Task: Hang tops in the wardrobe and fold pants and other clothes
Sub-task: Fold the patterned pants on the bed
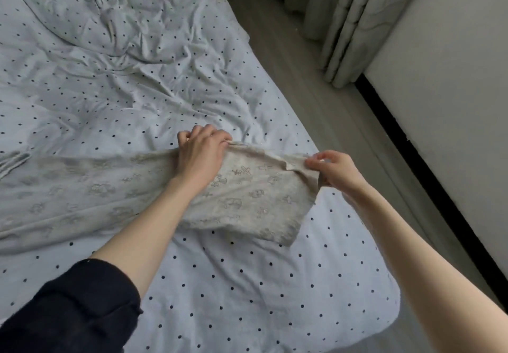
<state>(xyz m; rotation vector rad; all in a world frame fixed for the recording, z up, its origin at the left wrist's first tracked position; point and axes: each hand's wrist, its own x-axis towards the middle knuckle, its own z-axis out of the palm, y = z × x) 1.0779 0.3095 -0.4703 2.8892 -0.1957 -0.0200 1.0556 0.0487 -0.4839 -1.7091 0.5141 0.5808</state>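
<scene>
A pale beige, faintly printed soft cotton garment (pixel 110 196) is spread across the white, black-dotted bed sheet (pixel 247 284), extending from the frame centre toward 9 o'clock. Its upper edge is gripped at centre by the curled fingers of the left hand (pixel 202 152). The corner toward 3 o'clock is pinched and held raised by the right hand (pixel 331 168); grey pleated curtains (pixel 349 22) are seen at 1 o'clock.

Both hands, left hand (pixel 202 152) and right hand (pixel 332 169), pinch a beige garment (pixel 110 196) over the bed (pixel 247 284).
</scene>
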